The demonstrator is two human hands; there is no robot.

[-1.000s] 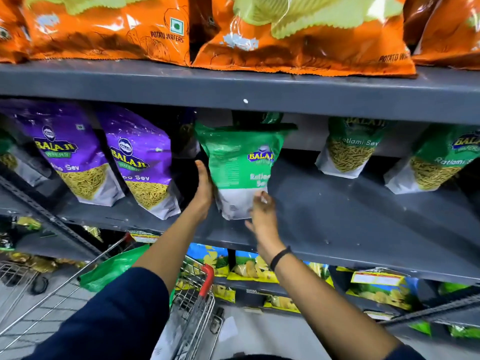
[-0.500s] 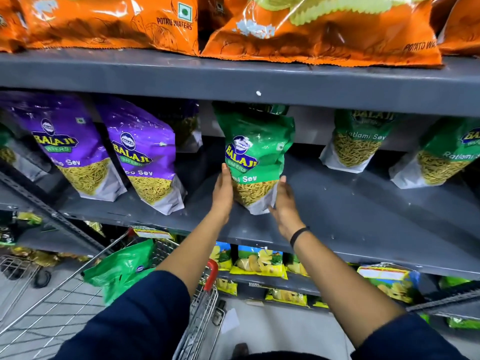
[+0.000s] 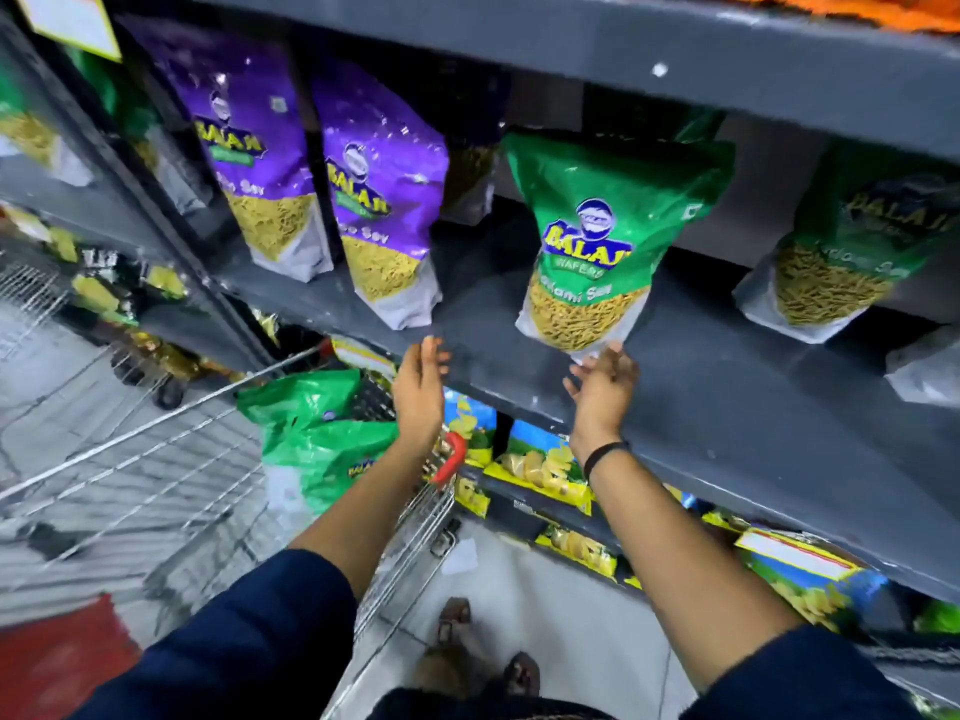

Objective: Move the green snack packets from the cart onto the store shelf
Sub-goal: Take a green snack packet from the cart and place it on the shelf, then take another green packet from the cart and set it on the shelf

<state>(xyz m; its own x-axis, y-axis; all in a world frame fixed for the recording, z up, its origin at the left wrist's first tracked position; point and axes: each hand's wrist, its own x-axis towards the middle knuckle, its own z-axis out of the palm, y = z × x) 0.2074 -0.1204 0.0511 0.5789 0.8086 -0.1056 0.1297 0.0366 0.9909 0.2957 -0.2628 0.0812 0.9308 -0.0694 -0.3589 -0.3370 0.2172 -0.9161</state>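
A green snack packet (image 3: 597,236) stands upright on the grey shelf (image 3: 727,387), with no hand on it. My left hand (image 3: 418,387) hangs open just below the shelf's front edge, to the packet's left. Fingers spread, my right hand (image 3: 602,387) is open right under the packet's bottom corner, not holding it. More green packets (image 3: 317,433) lie in the wire cart (image 3: 156,459) at lower left. Another green packet (image 3: 852,252) stands further right on the same shelf.
Two purple packets (image 3: 379,200) stand on the shelf left of the green one. The shelf board above (image 3: 623,49) hangs low over the packets. Yellow-blue packets (image 3: 540,459) fill the lower shelf. The cart's red handle end (image 3: 452,457) is near my left wrist. My feet (image 3: 483,652) show on the floor.
Both hands have let go of the green packet and dropped back to the shelf's front edge. The packet stays standing on the shelf. My view has tilted down and left.
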